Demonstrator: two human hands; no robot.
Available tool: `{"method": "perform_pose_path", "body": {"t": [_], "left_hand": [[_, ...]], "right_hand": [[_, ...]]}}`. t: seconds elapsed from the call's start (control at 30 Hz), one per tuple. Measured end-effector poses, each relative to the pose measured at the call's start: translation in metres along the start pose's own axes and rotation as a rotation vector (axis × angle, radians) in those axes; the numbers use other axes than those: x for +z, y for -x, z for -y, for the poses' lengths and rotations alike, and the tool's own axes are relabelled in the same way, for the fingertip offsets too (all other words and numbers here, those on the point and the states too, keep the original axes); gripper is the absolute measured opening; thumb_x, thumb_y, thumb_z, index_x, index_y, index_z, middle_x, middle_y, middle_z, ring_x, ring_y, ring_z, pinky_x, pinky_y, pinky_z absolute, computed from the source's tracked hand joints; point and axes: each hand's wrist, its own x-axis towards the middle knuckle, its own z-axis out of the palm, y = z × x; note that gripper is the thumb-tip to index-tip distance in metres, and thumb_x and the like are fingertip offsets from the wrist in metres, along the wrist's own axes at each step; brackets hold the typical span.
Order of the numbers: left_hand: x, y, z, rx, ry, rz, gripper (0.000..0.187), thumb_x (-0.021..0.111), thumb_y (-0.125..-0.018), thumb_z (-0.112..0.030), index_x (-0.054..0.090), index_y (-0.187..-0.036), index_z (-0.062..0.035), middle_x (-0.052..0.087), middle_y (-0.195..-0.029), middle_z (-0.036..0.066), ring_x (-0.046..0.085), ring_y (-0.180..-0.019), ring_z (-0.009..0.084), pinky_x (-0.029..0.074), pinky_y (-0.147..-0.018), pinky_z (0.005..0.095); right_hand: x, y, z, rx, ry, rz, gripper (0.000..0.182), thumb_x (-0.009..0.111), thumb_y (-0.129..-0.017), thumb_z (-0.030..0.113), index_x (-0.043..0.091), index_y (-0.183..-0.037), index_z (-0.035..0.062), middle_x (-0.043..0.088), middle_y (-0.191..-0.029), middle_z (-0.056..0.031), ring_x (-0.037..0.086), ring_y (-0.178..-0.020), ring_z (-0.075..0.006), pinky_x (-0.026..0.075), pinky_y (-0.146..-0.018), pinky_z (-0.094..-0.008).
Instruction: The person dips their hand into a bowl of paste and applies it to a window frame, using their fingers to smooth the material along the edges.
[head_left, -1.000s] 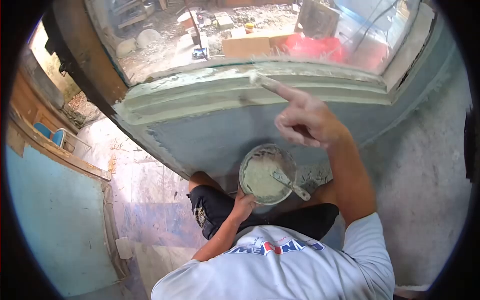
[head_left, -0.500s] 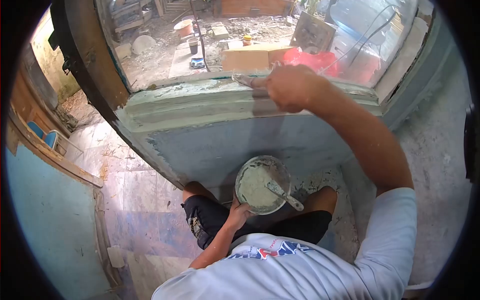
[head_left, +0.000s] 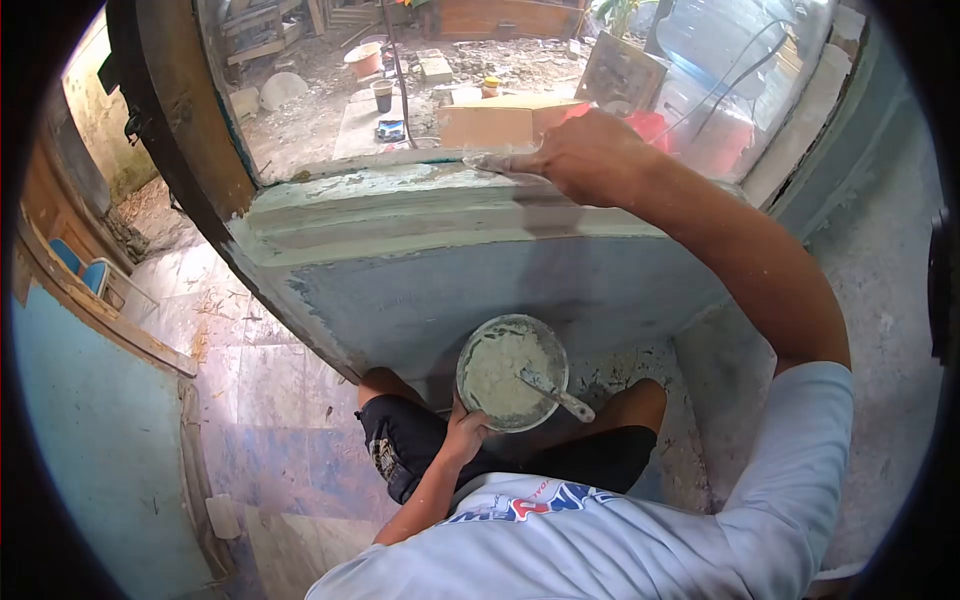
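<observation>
At the window, my right hand is closed round the handle of a putty knife, whose blade lies against the inner edge of the sill by the glass. Whitish paste is smeared on the sill there. Between my knees, my left hand grips the lower left rim of a round bowl holding pale paste. A second putty knife rests in the bowl, its handle sticking out over the lower right rim.
Behind the glass are a cardboard box, red plastic and a dark cup. A dark wooden frame slopes down at the left. A blue chair stands at the far left, and a bare wall is at the right.
The view has shifted slightly. My right elbow has moved out to the right, while the knife stays against the sill. The bowl appears a little further left, still in my left hand.
</observation>
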Motion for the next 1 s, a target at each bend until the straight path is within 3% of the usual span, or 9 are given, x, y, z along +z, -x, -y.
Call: {"method": "perform_pose_path", "body": {"t": [0.23,0.3,0.4,0.53,0.6,0.7,0.77,0.83,1.0], "left_hand": [[0.003,0.002,-0.006,0.014,0.003,0.012,0.098,0.045,-0.075,0.006,0.005,-0.157,-0.0292,0.034,-0.152,0.014,0.056,-0.124,0.0393,0.06,-0.083,0.0542],[0.004,0.003,-0.002,0.028,0.013,0.005,0.098,0.045,-0.075,0.006,0.005,-0.157,-0.0293,0.034,-0.151,0.015,0.056,-0.123,0.0394,0.06,-0.082,0.0539],[0.001,0.001,0.0,0.032,0.029,0.023,0.098,0.045,-0.076,0.006,0.004,-0.157,-0.0298,0.035,-0.151,0.015,0.056,-0.123,0.0396,0.06,-0.082,0.054],[0.005,0.003,-0.004,0.019,0.005,0.015,0.098,0.045,-0.076,0.006,0.003,-0.157,-0.0301,0.034,-0.151,0.015,0.054,-0.126,0.0395,0.06,-0.083,0.0544],[0.004,0.004,-0.005,0.027,-0.003,0.017,0.098,0.044,-0.076,0.006,0.003,-0.157,-0.0301,0.033,-0.151,0.015,0.053,-0.127,0.0394,0.06,-0.083,0.0546],[0.011,0.005,-0.005,0.027,0.004,0.009,0.098,0.044,-0.076,0.006,0.004,-0.157,-0.03,0.032,-0.152,0.015,0.052,-0.128,0.0392,0.059,-0.084,0.0549],[0.018,0.007,-0.008,0.078,0.005,-0.034,0.089,0.045,-0.076,0.007,0.015,-0.155,-0.021,0.043,-0.145,0.016,0.06,-0.119,0.0389,0.06,-0.082,0.0539],[0.015,0.006,-0.01,0.062,-0.007,-0.006,0.093,0.045,-0.076,0.006,0.01,-0.156,-0.0244,0.038,-0.148,0.016,0.056,-0.123,0.0391,0.06,-0.083,0.0537],[0.009,0.011,-0.011,0.028,-0.01,0.019,0.097,0.045,-0.075,0.006,0.006,-0.157,-0.0278,0.033,-0.15,0.014,0.052,-0.127,0.039,0.059,-0.083,0.0527]], "right_hand": [[-0.022,0.002,0.001,0.017,0.131,0.084,0.06,0.047,-0.094,0.01,0.05,-0.142,0.0451,0.071,-0.098,-0.0074,0.071,-0.092,-0.0265,0.058,-0.07,-0.0399],[-0.016,0.005,0.006,-0.015,-0.006,-0.019,0.049,0.046,-0.093,0.01,0.061,-0.132,0.0367,0.071,-0.099,-0.0077,0.071,-0.09,-0.0266,0.058,-0.07,-0.0404],[-0.002,-0.003,0.003,-0.004,0.009,-0.035,0.047,0.045,-0.094,0.009,0.062,-0.13,0.033,0.071,-0.098,-0.007,0.071,-0.089,-0.0261,0.058,-0.069,-0.0402],[-0.006,-0.003,-0.006,-0.037,0.023,-0.039,0.049,0.045,-0.094,0.009,0.061,-0.134,0.0324,0.071,-0.096,-0.0065,0.071,-0.089,-0.0263,0.058,-0.069,-0.0402],[-0.017,-0.005,-0.009,-0.061,0.135,0.06,0.057,0.046,-0.093,0.009,0.053,-0.142,0.0373,0.071,-0.095,-0.0054,0.071,-0.089,-0.0266,0.058,-0.069,-0.0404],[-0.021,-0.005,-0.006,-0.035,0.047,-0.009,0.065,0.042,-0.095,0.006,0.045,-0.147,0.0437,0.069,-0.091,-0.0094,0.069,-0.083,-0.0272,0.055,-0.068,-0.0401],[-0.002,-0.01,-0.007,-0.063,0.034,-0.052,0.064,0.043,-0.095,0.008,0.044,-0.147,0.0448,0.068,-0.088,-0.0101,0.069,-0.083,-0.0279,0.056,-0.068,-0.0401],[0.003,-0.011,-0.004,-0.033,0.016,-0.027,0.06,0.046,-0.092,0.009,0.051,-0.143,0.0398,0.071,-0.096,-0.0065,0.07,-0.091,-0.0264,0.057,-0.073,-0.0409],[-0.019,0.009,-0.008,0.0,0.075,0.129,0.061,0.044,-0.094,0.009,0.048,-0.144,0.0437,0.07,-0.094,-0.0075,0.071,-0.088,-0.0263,0.057,-0.07,-0.0413]]}}
